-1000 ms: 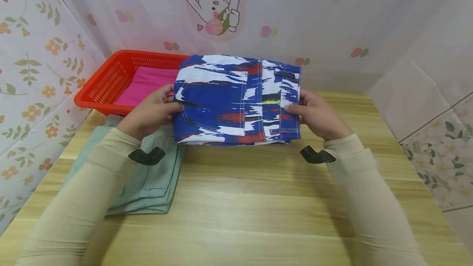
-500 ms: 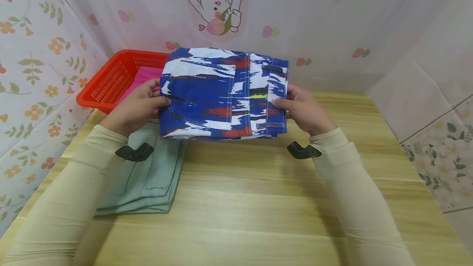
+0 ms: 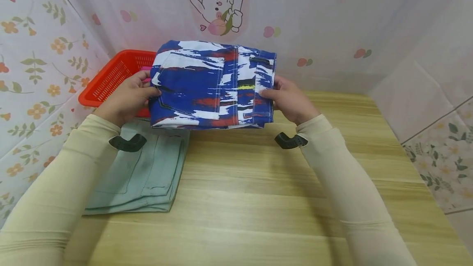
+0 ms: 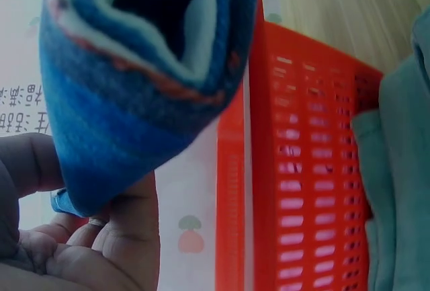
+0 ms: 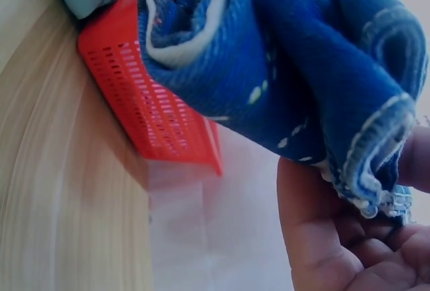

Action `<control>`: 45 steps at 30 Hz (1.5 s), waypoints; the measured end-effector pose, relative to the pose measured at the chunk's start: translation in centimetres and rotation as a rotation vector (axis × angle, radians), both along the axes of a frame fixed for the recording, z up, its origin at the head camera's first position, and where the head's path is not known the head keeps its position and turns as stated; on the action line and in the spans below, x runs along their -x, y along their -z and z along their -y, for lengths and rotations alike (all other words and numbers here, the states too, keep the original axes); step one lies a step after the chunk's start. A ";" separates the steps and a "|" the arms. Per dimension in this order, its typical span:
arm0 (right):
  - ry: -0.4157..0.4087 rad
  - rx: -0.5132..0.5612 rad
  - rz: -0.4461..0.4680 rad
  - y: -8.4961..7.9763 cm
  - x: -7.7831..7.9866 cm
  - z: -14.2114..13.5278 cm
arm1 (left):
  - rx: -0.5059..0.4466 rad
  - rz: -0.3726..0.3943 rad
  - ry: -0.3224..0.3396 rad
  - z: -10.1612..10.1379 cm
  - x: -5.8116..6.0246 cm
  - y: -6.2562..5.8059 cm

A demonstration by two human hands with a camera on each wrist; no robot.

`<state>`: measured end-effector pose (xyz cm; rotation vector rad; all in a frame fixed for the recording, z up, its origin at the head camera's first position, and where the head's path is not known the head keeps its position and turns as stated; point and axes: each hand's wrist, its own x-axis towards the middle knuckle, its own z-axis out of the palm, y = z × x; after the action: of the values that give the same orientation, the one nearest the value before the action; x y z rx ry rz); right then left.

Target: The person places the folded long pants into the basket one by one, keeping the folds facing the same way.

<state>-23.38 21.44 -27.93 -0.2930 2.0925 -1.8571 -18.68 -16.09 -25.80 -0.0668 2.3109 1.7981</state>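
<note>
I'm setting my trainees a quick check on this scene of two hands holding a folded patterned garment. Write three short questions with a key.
1. Multiple choice. In the head view, how do the left hand and right hand hold the patterned garment?
A) Both at the same end
B) At opposite ends
C) Only the right hand touches it

2. True or false: the folded green garment lies on the wooden table.

3. Fill in: the item partly visible in the red basket is coloured ____.

Key: 1. B; 2. True; 3. pink.

A rabbit-print curtain (image 3: 292,11) behind a wooden table (image 3: 236,192) suggests a home.
</note>
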 end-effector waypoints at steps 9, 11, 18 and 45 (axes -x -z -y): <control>0.008 -0.037 0.027 -0.5 0.0 0.3 | 0.070 0.008 -0.010 0.0 -0.1 -0.3; 0.013 -0.037 0.033 -0.6 0.0 0.3 | 0.068 0.013 -0.012 0.0 0.0 -0.2; 0.030 -0.033 0.052 -0.9 0.0 0.2 | 0.105 0.018 -0.010 -0.5 -0.1 -0.6; 0.030 -0.050 0.095 -1.9 0.2 0.6 | 0.239 0.048 -0.154 -2.5 -0.6 -1.9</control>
<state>-23.53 20.86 -26.06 -0.1587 2.0867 -1.7953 -18.07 -13.56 -23.89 -0.3305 2.5353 1.5554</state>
